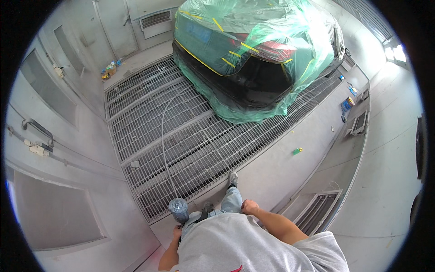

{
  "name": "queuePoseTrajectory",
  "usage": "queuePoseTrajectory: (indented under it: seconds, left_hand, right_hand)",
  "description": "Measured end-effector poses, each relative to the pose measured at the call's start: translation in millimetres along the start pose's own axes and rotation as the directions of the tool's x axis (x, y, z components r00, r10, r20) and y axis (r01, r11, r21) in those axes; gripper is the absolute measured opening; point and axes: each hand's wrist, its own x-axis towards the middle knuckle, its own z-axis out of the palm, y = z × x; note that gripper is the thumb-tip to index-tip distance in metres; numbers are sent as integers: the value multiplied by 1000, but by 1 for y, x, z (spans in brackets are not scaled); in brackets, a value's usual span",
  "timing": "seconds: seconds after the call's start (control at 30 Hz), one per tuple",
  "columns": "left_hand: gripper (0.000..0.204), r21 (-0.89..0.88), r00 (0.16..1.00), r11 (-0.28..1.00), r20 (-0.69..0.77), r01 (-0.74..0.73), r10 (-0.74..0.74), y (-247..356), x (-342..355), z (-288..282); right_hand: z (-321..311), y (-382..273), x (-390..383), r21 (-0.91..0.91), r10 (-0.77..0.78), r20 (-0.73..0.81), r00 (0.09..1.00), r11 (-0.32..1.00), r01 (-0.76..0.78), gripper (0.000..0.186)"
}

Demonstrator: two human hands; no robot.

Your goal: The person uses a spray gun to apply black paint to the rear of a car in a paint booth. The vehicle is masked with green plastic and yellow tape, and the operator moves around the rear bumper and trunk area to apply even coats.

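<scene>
My left hand point(177, 231) is closed on what looks like a spray gun, largely hidden by my body, with a grey-blue cup point(178, 210) on top. A pale hose point(163, 136) runs from near the cup across the floor grating point(136, 113). My right hand point(249, 206) is curled into a loose fist by my right leg, with nothing visible in it.
A car wrapped in green masking film point(299, 41), with a bare dark rear panel point(253, 81), stands ahead. A green roll point(297, 151) and a can point(347, 104) lie along the right floor. Small items point(108, 71) sit at back left. Doors point(59, 208) line the left wall.
</scene>
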Motion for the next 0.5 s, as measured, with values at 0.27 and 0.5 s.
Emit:
queuePoseTrajectory:
  seconds: [0.27,0.5]
  left_hand:
    - [44,26,998,999,-57,-27,28,4,-6,-14]
    - [42,-12,997,997,-9,-83,83,10,-3,-9]
  right_hand:
    - [-3,-2,16,-54,44,130,991,998,-38,22]
    - [-24,21,7,233,-150,329,932,970,74,11]
